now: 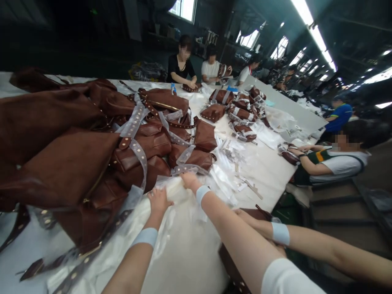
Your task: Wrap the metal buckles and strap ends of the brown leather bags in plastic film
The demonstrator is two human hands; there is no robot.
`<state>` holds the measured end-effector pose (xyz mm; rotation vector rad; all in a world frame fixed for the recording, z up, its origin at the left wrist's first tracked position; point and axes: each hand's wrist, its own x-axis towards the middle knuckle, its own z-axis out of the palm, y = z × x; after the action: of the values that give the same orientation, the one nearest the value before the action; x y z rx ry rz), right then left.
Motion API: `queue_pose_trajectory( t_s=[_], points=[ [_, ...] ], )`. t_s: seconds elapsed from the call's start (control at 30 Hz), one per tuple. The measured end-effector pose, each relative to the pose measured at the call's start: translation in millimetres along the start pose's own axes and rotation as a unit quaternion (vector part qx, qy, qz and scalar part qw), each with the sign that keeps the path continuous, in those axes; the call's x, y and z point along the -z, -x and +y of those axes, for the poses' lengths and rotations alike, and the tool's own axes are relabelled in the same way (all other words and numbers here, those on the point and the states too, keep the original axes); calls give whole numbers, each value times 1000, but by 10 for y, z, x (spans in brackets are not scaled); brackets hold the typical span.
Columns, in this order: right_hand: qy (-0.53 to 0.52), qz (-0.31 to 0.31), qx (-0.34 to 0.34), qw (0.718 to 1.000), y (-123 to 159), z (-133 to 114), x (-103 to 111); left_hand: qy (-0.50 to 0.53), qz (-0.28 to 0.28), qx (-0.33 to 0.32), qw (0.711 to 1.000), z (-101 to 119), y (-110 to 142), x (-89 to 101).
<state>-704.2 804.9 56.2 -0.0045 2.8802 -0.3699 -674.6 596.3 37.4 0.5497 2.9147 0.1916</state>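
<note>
My left hand (159, 201) rests on white, translucent plastic bags (122, 241) beside the pile of brown bags, its thumb spread away from the fingers. Just ahead and to the right, my right hand (190, 181) has its fingers closed on the edge of a clear plastic bag (174, 188). Both wrists carry pale blue bands. Brown leather handbags (143, 143) with gold studs lie heaped in front of and left of my hands. Clear plastic wraps their studded straps (139, 157). My right fingertips are partly hidden by the plastic.
Close on my right, another person's arm (318, 241) reaches to a brown bag (229, 269) at the table edge. Smaller wrapped bags (241, 114) and loose plastic (226, 179) lie on the white table (272, 163). Several people work around it; one person (330, 163) sits at right.
</note>
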Motion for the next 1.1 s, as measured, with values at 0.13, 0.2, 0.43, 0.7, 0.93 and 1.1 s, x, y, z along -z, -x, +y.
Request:
queue_pose_trajectory(
  t_s=[0.13,0.2,0.43,0.7,0.93,1.1],
  points=[
    [33,-30,11,999,366,-40,-12,52,-14,-28,998,32,331,-7],
    [30,-31,25,999,574,-58,-6,83,-17,-33,996,31,568,9],
    [-34,36,33,998,1114,-223,95,174,52,29,983,-417,1930,197],
    [-126,57,-54,989,2398,-1254,-658,113,34,293,949,-1329,4479,-331],
    [-144,-67,-54,986,3269,-2311,-1615,247,-25,297,922,-1306,4428,-510],
    [-152,-133,1,979,3215,-2517,-1801,321,-59,241,914,-998,3980,-740]
  ],
)
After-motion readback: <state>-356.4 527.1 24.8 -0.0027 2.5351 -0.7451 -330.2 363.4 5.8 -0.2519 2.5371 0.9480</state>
